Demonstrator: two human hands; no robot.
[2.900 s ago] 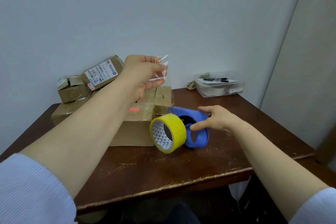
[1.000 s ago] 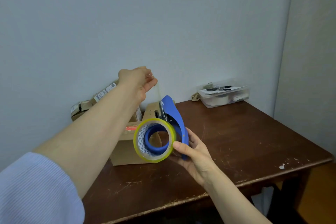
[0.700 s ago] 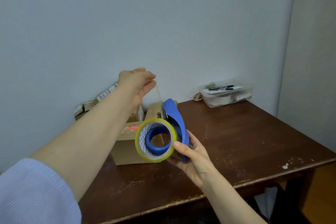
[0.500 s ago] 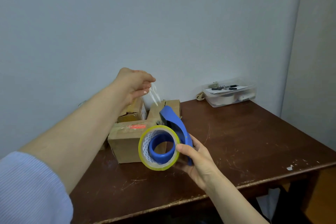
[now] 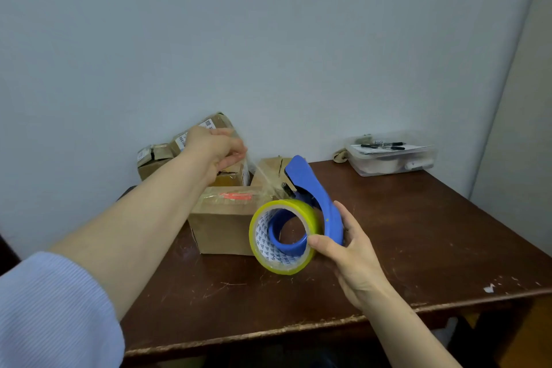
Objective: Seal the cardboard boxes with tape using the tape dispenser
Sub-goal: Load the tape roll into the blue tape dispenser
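Note:
My right hand (image 5: 349,251) grips a blue tape dispenser (image 5: 316,200) above the table, with a yellow-edged roll of clear tape (image 5: 282,237) mounted on it. A strip of clear tape (image 5: 263,178) runs from the dispenser's blade up to my left hand (image 5: 216,149), which pinches its free end over the boxes. Just below that hand sits a cardboard box (image 5: 224,218) bearing a red label. Smaller cardboard boxes (image 5: 155,155) are piled behind it against the wall, partly hidden by my left arm.
The dark wooden table (image 5: 418,233) is scratched, and its front edge is chipped. A clear plastic container (image 5: 391,155) holding pens and papers stands at the back right by the wall. A small crumpled object (image 5: 340,155) lies beside it.
My left hand has come down and to the left from head height, drawing the tape strip toward the boxes. The dispenser in my right hand has stayed about where it was.

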